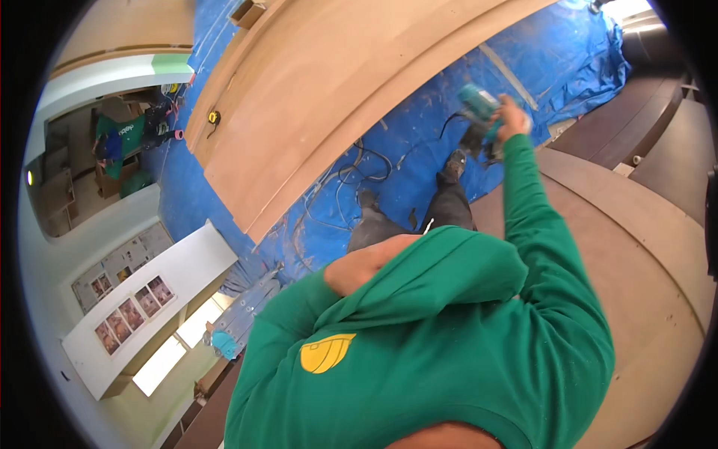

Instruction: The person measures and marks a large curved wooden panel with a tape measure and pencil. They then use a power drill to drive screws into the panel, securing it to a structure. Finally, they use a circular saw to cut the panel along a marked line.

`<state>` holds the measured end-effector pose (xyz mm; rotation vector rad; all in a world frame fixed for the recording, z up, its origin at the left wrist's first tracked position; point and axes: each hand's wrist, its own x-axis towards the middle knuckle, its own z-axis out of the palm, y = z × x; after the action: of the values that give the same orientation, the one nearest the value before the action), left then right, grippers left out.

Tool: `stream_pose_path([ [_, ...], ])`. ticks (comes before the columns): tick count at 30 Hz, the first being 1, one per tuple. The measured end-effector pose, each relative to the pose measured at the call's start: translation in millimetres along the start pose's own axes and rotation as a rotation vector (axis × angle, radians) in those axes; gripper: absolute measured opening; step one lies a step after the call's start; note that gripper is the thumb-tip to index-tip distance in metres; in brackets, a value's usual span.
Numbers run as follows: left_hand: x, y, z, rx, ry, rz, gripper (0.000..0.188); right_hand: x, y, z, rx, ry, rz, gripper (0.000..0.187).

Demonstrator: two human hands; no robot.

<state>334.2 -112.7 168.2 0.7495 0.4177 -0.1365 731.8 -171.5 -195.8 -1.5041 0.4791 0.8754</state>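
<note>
Over the blue tarp, your right hand clasps a teal power tool, body projecting beyond the fingers; green sweatshirt partly hides your left hand, grip cannot be told.

Power tool was teal with dark lower part, blurred, gripped in right hand. Green sweatshirt was bunched up in front, partly covering left hand.
</note>
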Motion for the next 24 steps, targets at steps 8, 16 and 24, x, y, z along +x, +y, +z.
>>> stream_pose_path([
  [8, 87, 56, 26, 0.159, -0.317, 0.598, 0.072, -15, 103, 41, -0.007, -0.062, 0.283, 0.029],
  [16, 60, 73, 66, -0.547, -0.213, 0.531, 0.052, -28, -6, 6, 0.106, -0.028, 0.123, 0.025],
  [24, 73, 95, 61, -0.373, -0.781, 1.005, 0.024, -125, -171, -65, -0.098, 0.050, -0.228, 0.028],
])
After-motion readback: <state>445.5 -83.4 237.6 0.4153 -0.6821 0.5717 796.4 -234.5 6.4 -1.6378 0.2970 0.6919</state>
